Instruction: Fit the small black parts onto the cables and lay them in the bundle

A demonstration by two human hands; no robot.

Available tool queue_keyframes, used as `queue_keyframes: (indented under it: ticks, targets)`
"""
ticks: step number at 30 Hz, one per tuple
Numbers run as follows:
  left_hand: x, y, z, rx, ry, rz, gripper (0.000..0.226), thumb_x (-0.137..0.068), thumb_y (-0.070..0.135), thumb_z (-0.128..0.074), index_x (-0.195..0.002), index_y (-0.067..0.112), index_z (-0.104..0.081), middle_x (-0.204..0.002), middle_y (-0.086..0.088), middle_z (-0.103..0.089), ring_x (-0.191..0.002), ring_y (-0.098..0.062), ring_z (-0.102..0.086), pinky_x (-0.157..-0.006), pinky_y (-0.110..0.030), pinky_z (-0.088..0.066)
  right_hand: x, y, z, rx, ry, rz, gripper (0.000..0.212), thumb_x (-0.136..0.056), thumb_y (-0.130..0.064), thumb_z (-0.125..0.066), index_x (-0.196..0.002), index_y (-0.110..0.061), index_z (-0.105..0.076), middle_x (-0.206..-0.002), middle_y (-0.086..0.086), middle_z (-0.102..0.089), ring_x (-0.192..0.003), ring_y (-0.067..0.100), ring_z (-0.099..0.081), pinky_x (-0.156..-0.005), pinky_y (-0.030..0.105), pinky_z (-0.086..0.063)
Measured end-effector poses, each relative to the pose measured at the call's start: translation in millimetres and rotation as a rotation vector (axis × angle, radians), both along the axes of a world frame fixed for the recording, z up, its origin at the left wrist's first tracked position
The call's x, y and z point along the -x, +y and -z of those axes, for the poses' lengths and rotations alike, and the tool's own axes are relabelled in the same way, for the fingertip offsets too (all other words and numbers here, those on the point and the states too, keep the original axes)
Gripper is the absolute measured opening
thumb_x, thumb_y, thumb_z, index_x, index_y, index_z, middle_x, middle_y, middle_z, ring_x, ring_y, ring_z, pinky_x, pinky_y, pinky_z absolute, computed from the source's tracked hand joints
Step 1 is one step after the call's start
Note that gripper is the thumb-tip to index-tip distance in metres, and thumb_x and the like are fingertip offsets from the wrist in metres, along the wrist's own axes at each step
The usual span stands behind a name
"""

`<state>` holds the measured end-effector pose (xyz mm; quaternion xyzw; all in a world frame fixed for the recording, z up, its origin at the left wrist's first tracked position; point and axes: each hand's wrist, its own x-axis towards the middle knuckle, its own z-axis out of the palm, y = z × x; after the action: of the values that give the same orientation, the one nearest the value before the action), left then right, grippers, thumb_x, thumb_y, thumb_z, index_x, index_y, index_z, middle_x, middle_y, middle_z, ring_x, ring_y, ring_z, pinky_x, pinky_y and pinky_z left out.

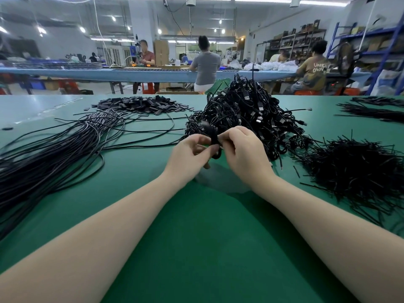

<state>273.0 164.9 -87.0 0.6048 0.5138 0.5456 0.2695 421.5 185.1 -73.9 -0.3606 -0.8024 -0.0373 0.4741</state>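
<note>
Both hands meet over the green table (196,226), just in front of a tall heap of coiled black cables (247,114) with USB plugs. My left hand (188,156) and my right hand (242,149) each pinch the same small coiled black cable (213,138) between them, fingers curled round it. A pile of small flat black parts (142,104) lies at the far left centre. A long bundle of straightened black cables (50,154) fans out across the left side. Whether a black part sits on the held cable is hidden by my fingers.
A heap of short black ties (354,171) lies at the right. More black strands (376,108) rest at the far right edge. Beyond the table, several people sit at a long blue bench (153,75); shelving stands at the right.
</note>
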Motion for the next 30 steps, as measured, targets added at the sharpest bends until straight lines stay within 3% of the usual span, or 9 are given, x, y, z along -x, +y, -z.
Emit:
queue_keyframes:
  ticks: [4,7,9,15,18,21,24,27,30]
  targets:
    - [-3.1,-0.4,-4.9,0.167,-0.306,0.102,0.046,-0.092,0.024,-0.062,-0.128,0.024,-0.033,-0.069,0.0,-0.068,-0.04,-0.009,-0.05,-0.034,-0.016,-0.028,-2.4,-1.1,-1.8,-0.105,-0.043,0.005,0.008,-0.087,0.001,-0.061,-0.088,0.005,-0.067,-0.084,0.018,-0.065,-0.083,0.038,-0.061,-0.073,0.041,-0.051]
    - [1.9,2.0,-9.3,0.232,-0.485,0.088,0.046,-0.092,0.013,-0.059,-0.128,0.025,-0.033,-0.054,0.004,-0.061,-0.034,-0.009,-0.042,-0.035,-0.014,-0.024,-1.7,-1.1,-1.9,-0.174,-0.085,0.011,0.005,-0.083,0.003,-0.063,-0.084,0.006,-0.067,-0.079,0.019,-0.065,-0.077,0.039,-0.063,-0.069,0.045,-0.054]
    - [3.6,0.7,-10.3,0.225,-0.472,0.088,0.038,-0.091,0.011,-0.058,-0.117,0.03,-0.037,-0.053,0.002,-0.058,-0.034,-0.01,-0.042,-0.036,-0.014,-0.026,0.4,-0.9,-0.7,-0.156,-0.073,0.002,0.006,-0.084,0.002,-0.063,-0.086,0.005,-0.068,-0.081,0.018,-0.066,-0.079,0.038,-0.063,-0.072,0.044,-0.053]
    - [1.4,-4.1,-2.6,-0.049,-0.054,0.039,0.028,-0.089,0.009,-0.059,-0.096,0.035,-0.053,-0.052,0.004,-0.062,-0.045,-0.011,-0.059,-0.042,-0.018,-0.041,-3.0,5.1,4.0,-0.042,-0.039,-0.007,0.008,-0.088,-0.002,-0.061,-0.092,0.001,-0.068,-0.089,0.013,-0.067,-0.089,0.034,-0.061,-0.077,0.04,-0.05]
    - [5.7,-3.6,-1.3,-0.165,0.014,-0.032,0.038,-0.081,0.007,-0.068,-0.087,0.044,-0.063,-0.068,0.013,-0.068,-0.053,-0.008,-0.06,-0.054,-0.016,-0.047,-4.4,7.1,6.4,-0.009,-0.064,-0.009,0.01,-0.089,-0.003,-0.059,-0.093,-0.001,-0.069,-0.091,0.013,-0.067,-0.09,0.034,-0.06,-0.077,0.038,-0.049]
    - [11.4,-2.1,-1.9,-0.298,0.239,-0.161,0.042,-0.072,0.01,-0.076,-0.083,0.047,-0.06,-0.091,0.022,-0.056,-0.068,-0.001,-0.055,-0.067,-0.008,-0.04,-1.9,7.6,7.4,0.018,-0.072,-0.008,0.011,-0.09,-0.006,-0.059,-0.095,-0.003,-0.069,-0.094,0.011,-0.067,-0.092,0.032,-0.06,-0.078,0.034,-0.046]
    - [12.1,-0.8,-1.2,-0.371,0.411,-0.25,0.042,-0.07,0.012,-0.077,-0.087,0.044,-0.057,-0.104,0.018,-0.037,-0.095,0.002,-0.044,-0.083,-0.006,-0.034,-0.1,6.7,8.6,0.034,-0.094,-0.037,0.011,-0.091,-0.007,-0.059,-0.095,-0.003,-0.069,-0.095,0.01,-0.067,-0.092,0.03,-0.059,-0.079,0.034,-0.045]
    - [11.7,-1.1,-0.2,-0.434,0.539,-0.325,0.044,-0.069,0.012,-0.077,-0.096,0.041,-0.059,-0.112,0.014,-0.026,-0.101,-0.015,-0.037,-0.095,-0.021,-0.032,-1.5,6.4,8.0,0.044,-0.096,-0.06,0.012,-0.092,-0.008,-0.058,-0.097,-0.003,-0.068,-0.097,0.01,-0.067,-0.093,0.029,-0.06,-0.08,0.037,-0.047]
    - [12.2,-2.3,0.1,-0.485,0.702,-0.39,0.032,-0.072,0.019,-0.077,-0.097,0.037,-0.069,-0.124,0.004,-0.035,-0.112,-0.022,-0.031,-0.099,-0.026,-0.026,-2.6,6.1,7.6,0.046,-0.087,-0.06,0.013,-0.092,-0.007,-0.059,-0.098,-0.002,-0.069,-0.097,0.012,-0.067,-0.092,0.031,-0.06,-0.079,0.039,-0.048]
